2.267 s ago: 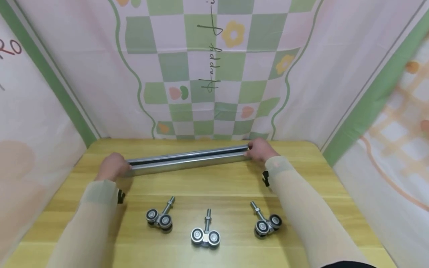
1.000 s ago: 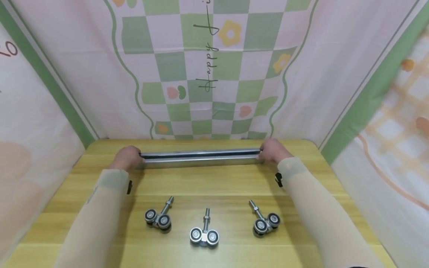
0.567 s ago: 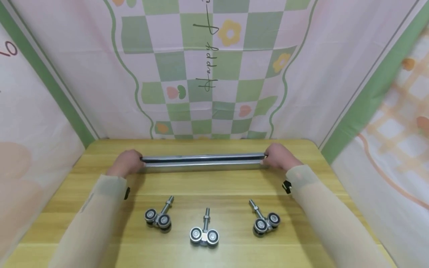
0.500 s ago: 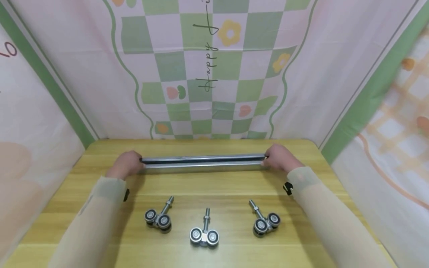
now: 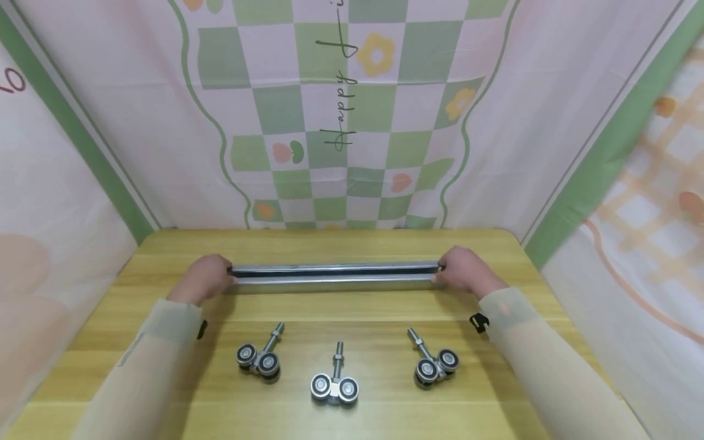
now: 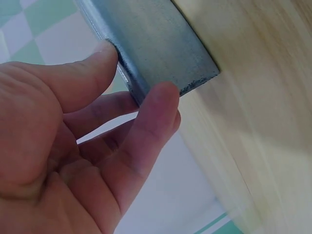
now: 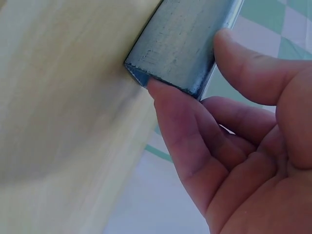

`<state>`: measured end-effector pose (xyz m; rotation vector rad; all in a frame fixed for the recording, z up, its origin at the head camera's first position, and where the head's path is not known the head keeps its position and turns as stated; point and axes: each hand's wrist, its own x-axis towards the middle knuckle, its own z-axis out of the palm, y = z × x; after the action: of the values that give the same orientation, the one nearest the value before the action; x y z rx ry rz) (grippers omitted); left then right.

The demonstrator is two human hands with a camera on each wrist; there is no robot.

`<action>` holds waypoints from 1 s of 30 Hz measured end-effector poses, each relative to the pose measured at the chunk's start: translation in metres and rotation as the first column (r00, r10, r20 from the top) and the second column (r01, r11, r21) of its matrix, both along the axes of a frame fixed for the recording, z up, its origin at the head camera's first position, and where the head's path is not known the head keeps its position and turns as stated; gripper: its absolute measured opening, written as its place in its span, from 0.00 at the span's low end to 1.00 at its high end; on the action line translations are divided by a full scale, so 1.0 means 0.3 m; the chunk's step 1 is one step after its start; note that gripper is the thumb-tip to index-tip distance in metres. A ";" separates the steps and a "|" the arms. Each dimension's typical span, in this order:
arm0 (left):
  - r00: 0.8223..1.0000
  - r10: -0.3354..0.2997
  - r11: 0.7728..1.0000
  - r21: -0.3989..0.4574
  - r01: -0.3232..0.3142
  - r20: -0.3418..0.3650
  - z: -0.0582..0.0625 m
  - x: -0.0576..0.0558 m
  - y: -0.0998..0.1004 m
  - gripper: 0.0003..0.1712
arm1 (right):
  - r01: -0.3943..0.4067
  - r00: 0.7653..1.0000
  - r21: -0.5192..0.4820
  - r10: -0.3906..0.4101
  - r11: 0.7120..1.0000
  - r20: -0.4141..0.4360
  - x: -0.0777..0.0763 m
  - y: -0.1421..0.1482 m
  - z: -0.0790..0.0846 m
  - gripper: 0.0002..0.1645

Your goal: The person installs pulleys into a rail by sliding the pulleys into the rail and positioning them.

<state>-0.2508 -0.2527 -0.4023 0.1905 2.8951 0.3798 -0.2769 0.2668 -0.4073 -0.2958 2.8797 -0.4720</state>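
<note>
A grey metal track rail (image 5: pixel 335 285), a channel with a long slot facing up, lies crosswise over the far half of the table. My left hand (image 5: pixel 203 278) holds its left end. In the left wrist view, the thumb (image 6: pixel 92 73) is on the rail's edge and fingers curl at the cut end. On the opposite end, my right hand (image 5: pixel 467 269) grips the rail the same way; a fingertip (image 7: pixel 158 88) sits at the channel's open mouth. Nearer to me lie three roller trolleys, each with a threaded bolt: left (image 5: pixel 258 360), middle (image 5: pixel 334 386) and right (image 5: pixel 436 365).
The wood-grain table (image 5: pixel 341 311) ends at a fabric backdrop (image 5: pixel 368 104) with green checks. Patterned cloth walls rise on the left (image 5: pixel 49 183) and right (image 5: pixel 632 256). Both forearms flank the trolleys.
The rail was slanted, its left end nearer me; it has been levelled, shifted slightly right and drawn closer to me by both hands. The trolleys have stayed in place.
</note>
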 end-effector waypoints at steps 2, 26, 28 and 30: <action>1.000 -0.001 1.000 -0.004 0.001 -0.003 -0.001 0.005 0.000 0.25 | 0.007 1.000 -0.005 -0.007 1.000 0.009 0.007 0.000 -0.002 0.19; 1.000 0.000 1.000 0.004 0.000 -0.014 -0.014 0.019 -0.005 0.27 | -0.011 1.000 0.013 0.011 1.000 0.002 0.042 -0.003 0.000 0.16; 1.000 -0.004 1.000 0.001 0.004 -0.016 -0.015 0.019 -0.006 0.26 | -0.013 1.000 0.021 0.013 1.000 -0.004 0.043 -0.003 0.002 0.17; 1.000 -0.011 1.000 -0.003 0.011 -0.020 -0.018 0.019 -0.004 0.26 | -0.021 1.000 0.026 0.022 0.999 -0.012 0.045 -0.003 0.003 0.17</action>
<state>-0.2451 -0.2541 -0.4076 0.2111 2.9131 0.3743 -0.2635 0.2659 -0.4064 -0.3264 2.8893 -0.4296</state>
